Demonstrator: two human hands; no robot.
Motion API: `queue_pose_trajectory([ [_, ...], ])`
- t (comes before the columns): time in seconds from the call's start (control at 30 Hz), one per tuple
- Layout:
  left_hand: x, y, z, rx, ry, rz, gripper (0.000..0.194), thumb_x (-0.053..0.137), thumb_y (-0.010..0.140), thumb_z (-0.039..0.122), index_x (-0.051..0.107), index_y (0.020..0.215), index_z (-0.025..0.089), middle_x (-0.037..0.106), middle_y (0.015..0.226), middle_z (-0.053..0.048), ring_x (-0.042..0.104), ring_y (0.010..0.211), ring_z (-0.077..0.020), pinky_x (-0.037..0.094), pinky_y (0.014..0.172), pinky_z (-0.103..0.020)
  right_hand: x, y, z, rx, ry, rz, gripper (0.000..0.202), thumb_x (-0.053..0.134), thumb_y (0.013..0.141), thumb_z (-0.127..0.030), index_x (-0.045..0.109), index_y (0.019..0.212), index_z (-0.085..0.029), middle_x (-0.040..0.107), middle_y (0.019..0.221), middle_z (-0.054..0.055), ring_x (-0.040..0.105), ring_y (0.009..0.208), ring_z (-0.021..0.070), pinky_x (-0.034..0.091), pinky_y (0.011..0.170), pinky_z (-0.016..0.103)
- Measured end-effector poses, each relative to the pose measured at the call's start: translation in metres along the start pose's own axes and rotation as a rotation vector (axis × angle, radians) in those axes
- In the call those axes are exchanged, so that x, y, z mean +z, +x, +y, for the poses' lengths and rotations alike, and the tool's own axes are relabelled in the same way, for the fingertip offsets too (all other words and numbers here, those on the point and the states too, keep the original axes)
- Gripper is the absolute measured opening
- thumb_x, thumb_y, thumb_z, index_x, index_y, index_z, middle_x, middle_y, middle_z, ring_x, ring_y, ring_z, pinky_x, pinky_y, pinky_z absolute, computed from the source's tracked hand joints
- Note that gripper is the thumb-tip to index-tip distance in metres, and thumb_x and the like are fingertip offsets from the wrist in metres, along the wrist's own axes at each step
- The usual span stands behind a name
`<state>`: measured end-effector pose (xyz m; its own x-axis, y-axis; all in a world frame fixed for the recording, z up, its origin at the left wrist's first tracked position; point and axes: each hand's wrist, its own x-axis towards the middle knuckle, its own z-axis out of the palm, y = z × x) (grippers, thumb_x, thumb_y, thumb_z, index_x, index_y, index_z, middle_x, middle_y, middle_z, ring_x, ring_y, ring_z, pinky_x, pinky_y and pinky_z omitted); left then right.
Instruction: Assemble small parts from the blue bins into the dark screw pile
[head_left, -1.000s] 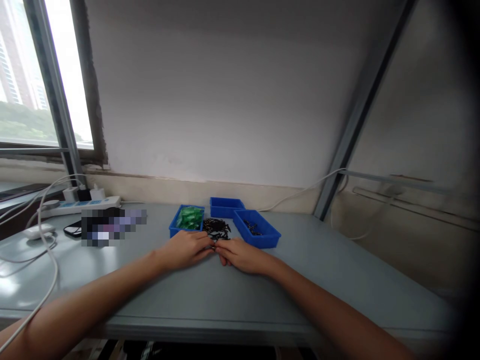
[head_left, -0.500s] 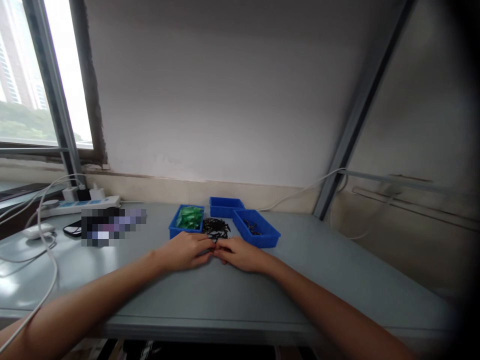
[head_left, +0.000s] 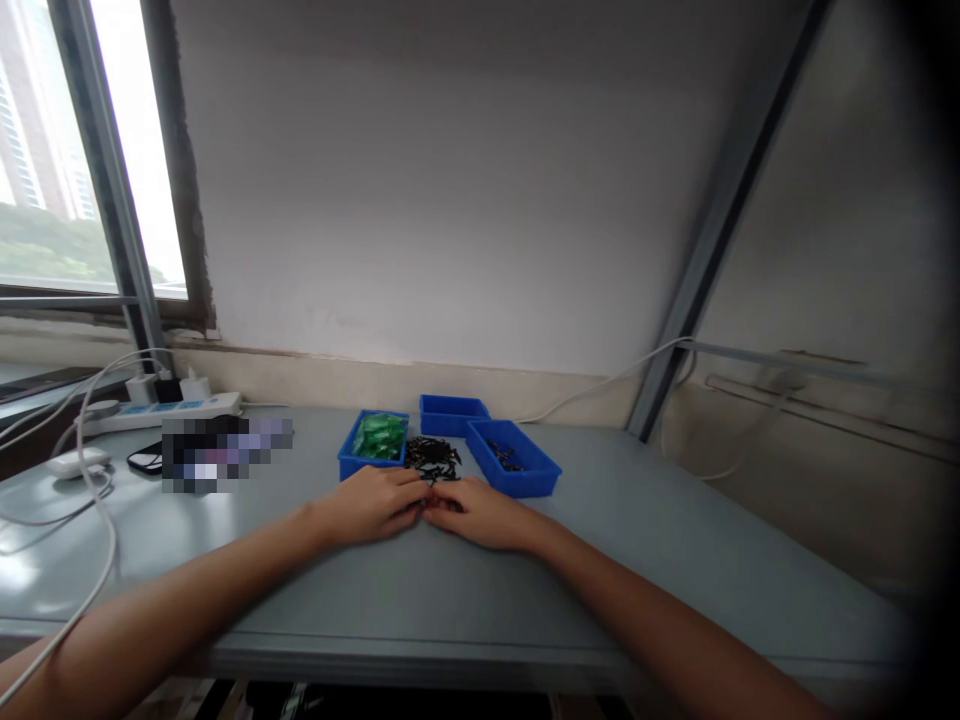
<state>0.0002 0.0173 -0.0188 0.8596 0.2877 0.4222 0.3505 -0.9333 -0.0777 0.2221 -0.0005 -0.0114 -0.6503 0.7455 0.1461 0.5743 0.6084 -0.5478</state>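
My left hand (head_left: 379,502) and my right hand (head_left: 480,510) meet fingertip to fingertip low over the table, both closed in a pinch. Whatever lies between the fingers is too small and too covered to name. Just beyond the fingertips is a loose pile of small black pieces (head_left: 433,452). A blue bin with green, shiny pieces (head_left: 379,436) stands behind my left hand. Behind my right hand, an angled blue bin (head_left: 536,484) holds a few small dark pieces (head_left: 504,456).
Another blue bin (head_left: 453,411) sits at the back by the wall. On the left are a white power strip (head_left: 169,411), a white charger (head_left: 78,461), a dark phone-like item (head_left: 146,457) and a blurred-out patch. A white cable (head_left: 111,530) runs over my left forearm.
The fingers of my right hand have shifted slightly to the left and closer against those of my left hand. The bins and the black pile stay as they were.
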Motion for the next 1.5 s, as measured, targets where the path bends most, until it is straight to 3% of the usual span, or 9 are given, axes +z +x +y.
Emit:
queue_pose_trajectory([
  [0.27,0.0,0.001,-0.002,0.057,0.017,0.045,0.023,0.043,0.106,0.022,0.065,0.104,0.017,0.065,0.093,-0.007,0.063,0.083,-0.0183,0.05,0.074,-0.028,0.0,0.001,0.003,0.013,0.008,-0.011,0.014,0.062,0.092,-0.024,0.06,0.079,-0.018,0.058,0.069,-0.003,0.05,0.063,0.0126,0.036,0.059,0.026],
  [0.47,0.0,0.0,-0.004,0.016,-0.023,0.047,0.027,0.046,0.107,0.03,0.068,0.096,0.018,0.064,0.09,-0.006,0.062,0.082,-0.018,0.049,0.073,-0.028,-0.001,0.0,0.003,0.028,0.042,-0.075,0.01,0.061,0.08,-0.007,0.063,0.083,-0.017,0.057,0.067,-0.004,0.051,0.063,0.0123,0.037,0.059,0.025],
  [0.67,-0.006,0.002,0.001,-0.08,-0.246,0.006,0.025,0.064,0.099,0.042,0.066,0.091,0.019,0.064,0.085,-0.001,0.062,0.078,-0.016,0.047,0.07,-0.025,-0.002,0.0,-0.001,0.005,0.179,-0.089,0.005,0.062,0.087,-0.015,0.066,0.085,-0.017,0.059,0.071,-0.003,0.053,0.066,0.0129,0.04,0.062,0.025],
  [0.83,-0.004,0.002,0.001,-0.079,-0.261,-0.015,0.028,0.064,0.099,0.045,0.065,0.091,0.018,0.065,0.084,-0.001,0.062,0.077,-0.0156,0.045,0.068,-0.024,-0.005,-0.001,-0.007,-0.006,0.214,-0.132,0.013,0.059,0.09,-0.014,0.067,0.082,-0.017,0.061,0.071,-0.002,0.055,0.067,0.0129,0.042,0.064,0.025],
  [1.13,-0.001,0.0,0.0,-0.071,-0.151,-0.042,0.027,0.058,0.102,0.044,0.063,0.093,0.019,0.066,0.085,-0.003,0.065,0.077,-0.0183,0.046,0.066,-0.026,-0.003,0.0,-0.004,-0.006,0.059,-0.044,0.017,0.056,0.093,-0.015,0.067,0.08,-0.017,0.063,0.07,-0.002,0.055,0.066,0.0135,0.04,0.062,0.025],
  [1.5,-0.006,0.001,0.004,-0.118,-0.07,-0.077,0.012,0.056,0.096,0.026,0.064,0.093,0.018,0.069,0.084,-0.005,0.067,0.075,-0.02,0.047,0.064,-0.027,-0.007,-0.003,-0.008,-0.054,-0.144,0.047,0.018,0.055,0.094,-0.015,0.068,0.082,-0.016,0.072,0.082,0.004,0.061,0.073,0.0162,0.041,0.067,0.027],
])
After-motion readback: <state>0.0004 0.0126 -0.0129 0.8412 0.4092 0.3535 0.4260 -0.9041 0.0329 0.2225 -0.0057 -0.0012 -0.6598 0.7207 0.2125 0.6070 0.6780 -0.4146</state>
